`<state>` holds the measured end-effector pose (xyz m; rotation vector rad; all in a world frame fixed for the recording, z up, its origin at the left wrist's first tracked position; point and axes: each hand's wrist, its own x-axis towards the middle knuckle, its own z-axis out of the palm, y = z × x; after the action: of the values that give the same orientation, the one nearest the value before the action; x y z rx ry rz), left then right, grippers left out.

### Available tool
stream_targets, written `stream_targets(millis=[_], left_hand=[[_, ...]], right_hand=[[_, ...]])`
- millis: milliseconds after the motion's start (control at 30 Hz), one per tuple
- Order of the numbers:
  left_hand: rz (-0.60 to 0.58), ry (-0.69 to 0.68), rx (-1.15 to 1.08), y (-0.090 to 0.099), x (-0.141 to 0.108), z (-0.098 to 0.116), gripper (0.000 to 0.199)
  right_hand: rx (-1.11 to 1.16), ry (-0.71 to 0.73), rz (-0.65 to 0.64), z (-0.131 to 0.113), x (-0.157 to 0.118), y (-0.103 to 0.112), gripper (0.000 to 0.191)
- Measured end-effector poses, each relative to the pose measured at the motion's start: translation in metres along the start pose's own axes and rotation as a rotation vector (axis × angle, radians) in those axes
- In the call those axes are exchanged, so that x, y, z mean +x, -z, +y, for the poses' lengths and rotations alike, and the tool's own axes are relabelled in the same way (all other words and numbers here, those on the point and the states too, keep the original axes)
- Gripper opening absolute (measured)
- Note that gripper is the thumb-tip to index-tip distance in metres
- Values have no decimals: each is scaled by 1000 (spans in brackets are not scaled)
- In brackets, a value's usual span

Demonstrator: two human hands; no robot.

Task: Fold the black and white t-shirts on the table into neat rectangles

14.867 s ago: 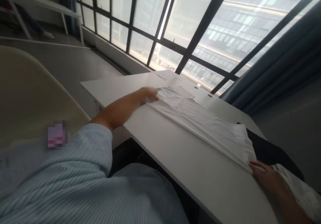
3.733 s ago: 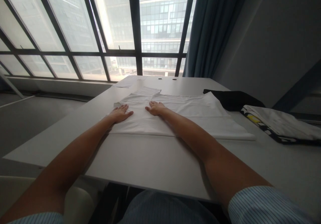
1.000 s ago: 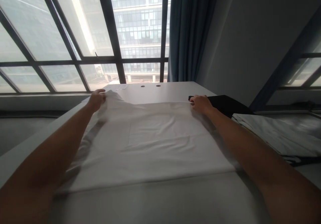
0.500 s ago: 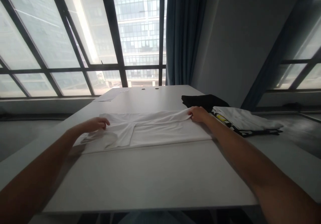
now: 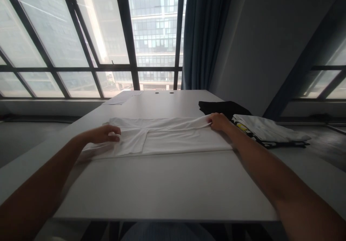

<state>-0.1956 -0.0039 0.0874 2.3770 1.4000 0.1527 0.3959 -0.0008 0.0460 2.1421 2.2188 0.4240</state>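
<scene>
A white garment lies folded lengthwise across the white table, with a sleeve-like flap folded over near its left end. My left hand is at the garment's left end, its fingers curled close to the cloth; whether a bit of fabric is between them is hard to make out. At the far right corner, my right hand pinches the upper edge of the garment and lifts it slightly. The fingertips of my right hand are partly hidden by the hand itself.
Right of my right hand lie a black folded cloth and a stack with a white folded garment over a black patterned one. A thin white sheet rests at the table's far left. Windows and a blue curtain stand behind.
My left hand has moved slightly right and its fingers are curled more over the cloth. My right hand keeps its pinch at the corner. The camera view has shifted a little.
</scene>
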Motion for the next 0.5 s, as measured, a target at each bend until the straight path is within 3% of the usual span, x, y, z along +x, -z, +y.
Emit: stream_targets(millis=[133, 267, 500], left_hand=[[-91, 7, -238, 20, -15, 1, 48], [-117, 133, -201, 22, -21, 0, 43], [-153, 145, -258, 22, -23, -34, 51]], right_hand=[[2, -21, 6, 4, 1, 1, 27], [7, -28, -22, 10, 2, 0, 26], [21, -51, -99, 16, 2, 0, 27]])
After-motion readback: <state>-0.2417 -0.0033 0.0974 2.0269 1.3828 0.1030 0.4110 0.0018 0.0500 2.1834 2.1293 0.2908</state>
